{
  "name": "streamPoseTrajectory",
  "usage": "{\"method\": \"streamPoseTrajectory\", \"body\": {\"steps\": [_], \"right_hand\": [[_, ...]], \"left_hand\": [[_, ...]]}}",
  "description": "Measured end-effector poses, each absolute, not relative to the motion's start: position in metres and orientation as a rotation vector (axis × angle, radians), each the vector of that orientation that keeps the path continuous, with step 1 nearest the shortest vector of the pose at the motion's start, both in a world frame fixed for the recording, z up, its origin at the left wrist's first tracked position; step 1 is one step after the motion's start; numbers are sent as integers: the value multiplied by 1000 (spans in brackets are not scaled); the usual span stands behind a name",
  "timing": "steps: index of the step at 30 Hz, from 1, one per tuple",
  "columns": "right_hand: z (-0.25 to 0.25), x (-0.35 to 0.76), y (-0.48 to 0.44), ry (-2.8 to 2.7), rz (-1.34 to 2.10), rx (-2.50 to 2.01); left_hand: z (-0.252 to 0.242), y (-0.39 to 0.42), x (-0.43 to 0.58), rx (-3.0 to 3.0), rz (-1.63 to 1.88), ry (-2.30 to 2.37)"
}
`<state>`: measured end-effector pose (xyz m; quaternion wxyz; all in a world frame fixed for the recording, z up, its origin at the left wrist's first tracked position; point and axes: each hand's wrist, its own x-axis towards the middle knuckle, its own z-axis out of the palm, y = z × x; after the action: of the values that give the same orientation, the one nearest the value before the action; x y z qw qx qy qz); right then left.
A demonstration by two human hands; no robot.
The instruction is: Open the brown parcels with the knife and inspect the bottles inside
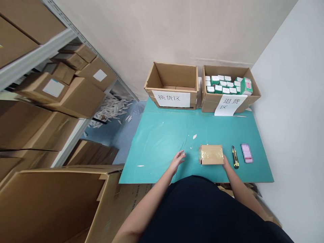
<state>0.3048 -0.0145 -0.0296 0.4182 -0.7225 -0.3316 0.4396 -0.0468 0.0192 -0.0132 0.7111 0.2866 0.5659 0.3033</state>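
Touching the tape-wrapped cardboard parcel (pixel 211 155) on the teal mat (pixel 157 145) with the right hand (pixel 226 162), its openness hard to tell, left hand (pixel 178 161) open and empty just beside, parcel unopened, utility knife (pixel 235 157) unused, left carton (pixel 177 74) nearly empty, right carton (pixel 208 105) packed with small boxes (pixel 219 84).

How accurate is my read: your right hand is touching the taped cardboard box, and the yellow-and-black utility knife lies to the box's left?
Not quite: the head view shows the yellow-and-black utility knife lying to the right of the taped cardboard box, not its left. Your right hand is touching the box, as you said.
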Motion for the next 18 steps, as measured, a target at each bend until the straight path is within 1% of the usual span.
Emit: {"method": "streamPoseTrajectory", "body": {"steps": [3,5,7,8,11,14,18], "right_hand": [[-12,301,-24,-766,1008,-1845],[9,299,-32,-823,789,-1893],[33,295,-41,-1069,539,-1914],[45,291,-44,-1262,482,-1887],[67,277,-50,-1720,446,-1796],[70,272,-51,-1809,377,-1853],[57,301,-47,-1608,315,-2007]], "left_hand": [[-12,17,-53,647,683,1257],[-11,15,-57,648,680,1261],[-11,13,-61,640,671,1266],[-11,13,-62,635,666,1267],[-11,14,-61,630,659,1269],[-12,16,-59,632,669,1272],[-13,18,-58,637,680,1273]]}}
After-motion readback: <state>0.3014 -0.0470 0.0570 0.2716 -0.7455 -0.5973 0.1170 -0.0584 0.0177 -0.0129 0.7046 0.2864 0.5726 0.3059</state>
